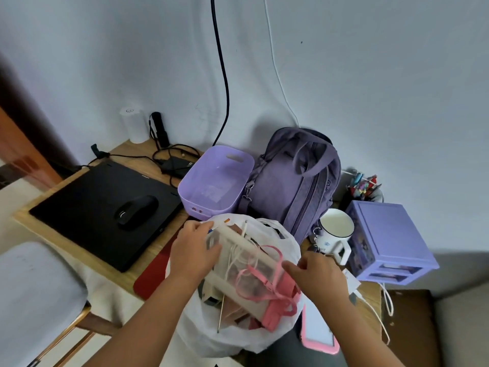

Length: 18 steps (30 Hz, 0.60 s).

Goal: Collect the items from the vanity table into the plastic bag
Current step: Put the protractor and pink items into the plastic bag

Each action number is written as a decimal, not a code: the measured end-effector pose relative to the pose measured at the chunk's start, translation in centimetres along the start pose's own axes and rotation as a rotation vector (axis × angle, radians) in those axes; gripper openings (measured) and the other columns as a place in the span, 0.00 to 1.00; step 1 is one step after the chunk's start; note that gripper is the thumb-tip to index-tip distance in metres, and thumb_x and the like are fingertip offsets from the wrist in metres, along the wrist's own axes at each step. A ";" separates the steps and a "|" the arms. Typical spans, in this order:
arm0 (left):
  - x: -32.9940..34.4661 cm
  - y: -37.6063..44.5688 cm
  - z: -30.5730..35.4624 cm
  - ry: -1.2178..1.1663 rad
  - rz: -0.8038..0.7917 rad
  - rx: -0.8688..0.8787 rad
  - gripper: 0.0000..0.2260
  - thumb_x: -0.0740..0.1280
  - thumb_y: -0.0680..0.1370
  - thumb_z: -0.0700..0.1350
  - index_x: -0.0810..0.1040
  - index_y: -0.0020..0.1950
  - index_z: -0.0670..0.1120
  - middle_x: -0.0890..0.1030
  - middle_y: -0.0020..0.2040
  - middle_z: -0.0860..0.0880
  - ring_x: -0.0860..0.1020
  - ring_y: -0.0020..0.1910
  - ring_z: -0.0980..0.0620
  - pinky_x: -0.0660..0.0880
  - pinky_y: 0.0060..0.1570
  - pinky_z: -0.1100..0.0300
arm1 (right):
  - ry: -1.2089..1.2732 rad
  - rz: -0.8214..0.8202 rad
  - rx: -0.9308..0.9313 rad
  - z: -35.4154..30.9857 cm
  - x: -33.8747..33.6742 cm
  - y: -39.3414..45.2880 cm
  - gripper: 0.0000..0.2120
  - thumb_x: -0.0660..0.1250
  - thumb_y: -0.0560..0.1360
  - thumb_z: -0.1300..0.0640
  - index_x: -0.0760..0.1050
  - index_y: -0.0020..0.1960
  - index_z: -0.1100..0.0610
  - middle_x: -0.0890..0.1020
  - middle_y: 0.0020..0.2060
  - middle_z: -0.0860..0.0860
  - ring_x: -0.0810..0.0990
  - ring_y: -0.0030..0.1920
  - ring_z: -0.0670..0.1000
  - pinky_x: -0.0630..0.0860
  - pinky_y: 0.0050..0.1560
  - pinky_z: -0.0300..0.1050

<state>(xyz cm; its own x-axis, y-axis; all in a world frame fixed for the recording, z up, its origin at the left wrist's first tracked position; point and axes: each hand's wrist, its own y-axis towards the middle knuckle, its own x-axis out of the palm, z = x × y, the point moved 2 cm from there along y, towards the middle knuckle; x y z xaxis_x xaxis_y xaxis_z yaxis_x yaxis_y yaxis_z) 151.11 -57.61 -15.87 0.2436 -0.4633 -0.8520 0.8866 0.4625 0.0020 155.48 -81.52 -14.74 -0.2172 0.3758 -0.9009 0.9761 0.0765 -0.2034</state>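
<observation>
Plastic bag [238, 329] sat open at table [127, 152] front edge, already stuffed. Left hand [194, 250] gripped clear pink-strapped pouch [254, 271] over bag mouth; right hand [317, 271] pinched bag rim. Purple basket [214, 181] behind bag looked emptied; mug [334, 231] beside bag remained
</observation>
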 end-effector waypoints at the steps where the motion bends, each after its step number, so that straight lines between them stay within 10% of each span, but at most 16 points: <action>1: 0.0 0.0 0.5 0.003 0.020 0.030 0.22 0.68 0.73 0.50 0.73 0.66 0.49 0.72 0.58 0.46 0.73 0.56 0.46 0.72 0.54 0.54 | 0.035 0.042 -0.042 -0.2 -0.1 0.0 0.17 0.65 0.71 0.40 0.69 0.34 0.52 0.77 0.34 0.48 0.76 0.36 0.50 0.68 0.33 0.40; 8: 0.4 -0.5 3.3 0.028 0.172 0.281 0.14 0.60 0.78 0.49 0.79 0.59 0.47 0.76 0.55 0.45 0.73 0.52 0.44 0.69 0.50 0.52 | 0.153 0.095 -0.306 -1.7 0.4 -0.1 0.13 0.66 0.74 0.48 0.77 0.55 0.54 0.77 0.49 0.51 0.75 0.50 0.50 0.71 0.47 0.41; 18: 3.2 1.5 6.2 0.281 -0.194 0.633 0.18 0.57 0.76 0.45 0.74 0.62 0.60 0.70 0.59 0.54 0.65 0.60 0.51 0.55 0.54 0.57 | 0.167 0.126 -0.249 -0.9 0.0 0.2 0.13 0.65 0.75 0.50 0.76 0.56 0.56 0.78 0.52 0.52 0.75 0.53 0.52 0.72 0.52 0.44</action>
<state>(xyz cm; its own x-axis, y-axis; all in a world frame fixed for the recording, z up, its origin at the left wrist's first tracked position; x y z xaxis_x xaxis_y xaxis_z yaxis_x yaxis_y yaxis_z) 155.69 -63.06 -15.36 0.0233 -0.2412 -0.9702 0.9822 -0.1754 0.0672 155.68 -80.65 -14.43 -0.1105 0.5414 -0.8335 0.9715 0.2359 0.0245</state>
